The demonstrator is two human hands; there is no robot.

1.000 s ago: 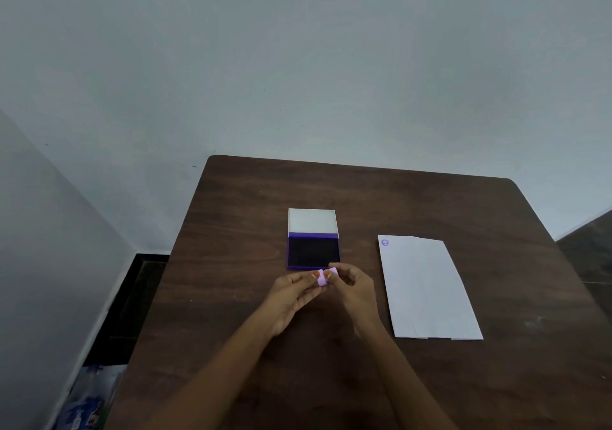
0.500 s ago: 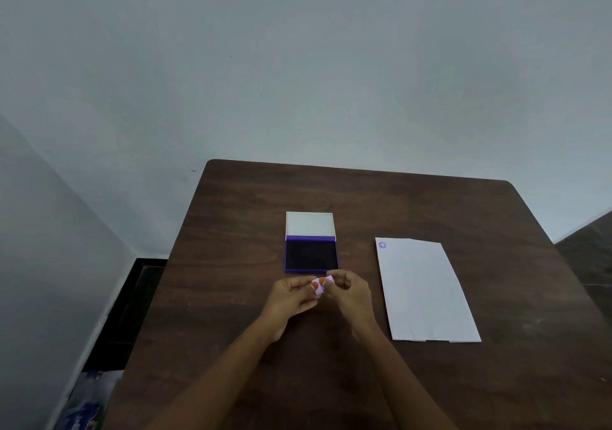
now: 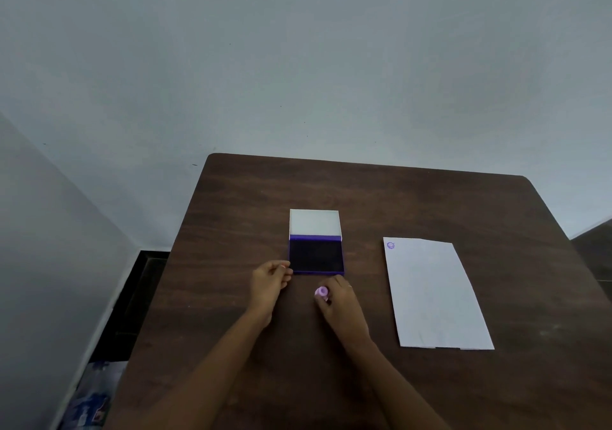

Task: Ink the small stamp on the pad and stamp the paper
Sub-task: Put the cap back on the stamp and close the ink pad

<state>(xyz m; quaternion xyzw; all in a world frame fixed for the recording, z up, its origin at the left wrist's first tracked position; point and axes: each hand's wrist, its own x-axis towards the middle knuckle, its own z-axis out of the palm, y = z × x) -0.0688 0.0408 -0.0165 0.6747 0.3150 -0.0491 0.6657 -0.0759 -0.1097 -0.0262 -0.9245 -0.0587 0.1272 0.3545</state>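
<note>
A small lilac stamp (image 3: 321, 292) is pinched in the fingers of my right hand (image 3: 341, 303), just in front of the ink pad. The ink pad (image 3: 316, 256) lies open on the table, its dark inked surface in a purple case with the pale lid folded back behind it. My left hand (image 3: 270, 280) rests at the pad's near left corner, fingers curled and touching or nearly touching the case; whether it holds a small piece I cannot tell. The white paper (image 3: 430, 293) lies to the right, with one purple stamp mark (image 3: 390, 245) in its far left corner.
The dark wooden table (image 3: 364, 197) stands against a pale wall. On the floor to the left are a dark opening (image 3: 132, 297) and some printed packaging (image 3: 89, 399).
My hands were together on the stamp; they have separated. The left hand moved to the pad's near left corner, and the right hand keeps the stamp.
</note>
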